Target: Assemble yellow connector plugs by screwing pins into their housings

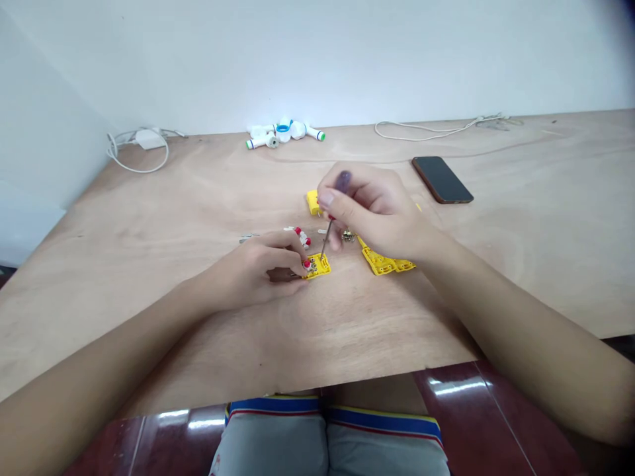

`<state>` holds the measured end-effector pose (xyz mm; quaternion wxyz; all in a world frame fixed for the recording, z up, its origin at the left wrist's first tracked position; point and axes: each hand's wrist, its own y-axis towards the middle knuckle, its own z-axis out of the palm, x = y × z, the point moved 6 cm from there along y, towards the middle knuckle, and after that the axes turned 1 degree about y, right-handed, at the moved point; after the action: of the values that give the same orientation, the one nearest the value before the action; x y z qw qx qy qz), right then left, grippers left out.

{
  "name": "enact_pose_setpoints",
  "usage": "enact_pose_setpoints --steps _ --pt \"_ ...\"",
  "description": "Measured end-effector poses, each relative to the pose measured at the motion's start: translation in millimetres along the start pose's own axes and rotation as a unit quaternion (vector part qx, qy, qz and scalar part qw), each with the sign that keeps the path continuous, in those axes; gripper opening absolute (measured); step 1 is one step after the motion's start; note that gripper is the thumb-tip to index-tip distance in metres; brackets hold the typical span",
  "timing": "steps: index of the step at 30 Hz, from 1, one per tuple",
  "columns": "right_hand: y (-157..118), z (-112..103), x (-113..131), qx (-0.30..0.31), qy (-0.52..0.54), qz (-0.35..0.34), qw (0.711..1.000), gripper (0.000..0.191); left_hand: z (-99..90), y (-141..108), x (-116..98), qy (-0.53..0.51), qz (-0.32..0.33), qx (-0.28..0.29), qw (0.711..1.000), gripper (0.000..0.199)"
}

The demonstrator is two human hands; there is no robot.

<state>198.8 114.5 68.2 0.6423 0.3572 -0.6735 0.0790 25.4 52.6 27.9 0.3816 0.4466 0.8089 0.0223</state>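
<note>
Screwdriver (325,238) sat clenched in the right hand (377,215), its purple handle pinched by the fingers (342,198) and its tip down on a small yellow plastic plate (317,266) near the middle of the bench (347,330). The left hand (258,268) seemed to grip that plate, though it hid part of the view. Another yellow piece (313,202) lay at 12 o'clock from the plate, a yellow frame (384,262) at 3 o'clock.

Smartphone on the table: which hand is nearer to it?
Right. The right hand, gripping a small screwdriver, is just left of the smartphone, not touching it; the left hand is farther away, at a small yellow plastic plate.
</note>
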Motion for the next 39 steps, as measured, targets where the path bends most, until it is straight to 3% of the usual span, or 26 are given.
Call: enact_pose_setpoints --steps 4,17,25,31,39 --pt "-2.1 7.5 -3.6 0.04 0.001 0.021 0.999 0.039 -0.7 -0.4 0.0 -0.003 0.003 0.002 1.0 0.005" --pt "-2.1 11.7 -6.9 0.065 0.007 0.017 0.998 0.04 0.4 -0.7 2.1 -0.012 0.0 -0.008 1.0 0.004" --pt "2.4 -8.4 2.7 -0.01 0.005 0.0 1.0 0.045 -1.3 0.4 -0.9 0.012 0.002 -0.005 1.0 0.007" --pt "12.9 -37.8 -15.2 -0.056 -0.043 0.008 0.997 0.052 -0.3 -0.3 0.2 0.019 0.004 -0.005 1.0 0.008" --pt "15.0 -38.7 -36.7 -0.015 -0.099 0.075 0.992 0.055 0.3 -1.2 2.5 0.022 0.007 -0.005 1.0 0.006"
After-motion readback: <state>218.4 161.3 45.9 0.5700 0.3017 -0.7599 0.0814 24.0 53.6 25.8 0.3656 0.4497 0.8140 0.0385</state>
